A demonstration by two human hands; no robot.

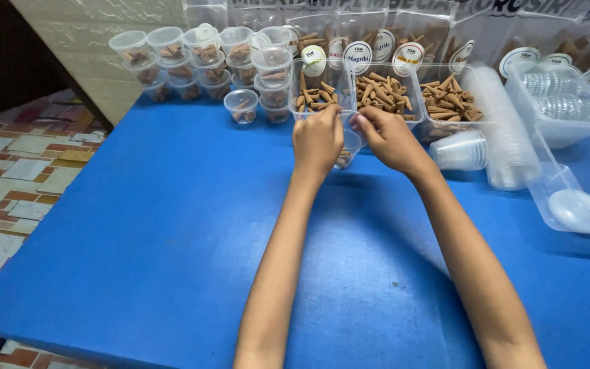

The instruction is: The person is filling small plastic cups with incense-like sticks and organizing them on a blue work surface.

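Starting leftmost: stacked lidded cups (192, 58) of brown cones; left hand (317, 140) pinching fingers over a small clear cup (348, 147) on the blue table (172, 232); right hand (390, 140) gripping that cup's rim; open cone trays (384, 89); empty cup stack (507, 130).

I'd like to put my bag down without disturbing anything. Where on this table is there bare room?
The blue table is bare across its near half and left side, around the forearms. The back edge is crowded: stacked small cups, open trays of brown cones, both hands, then nested empty cups and lids at right.
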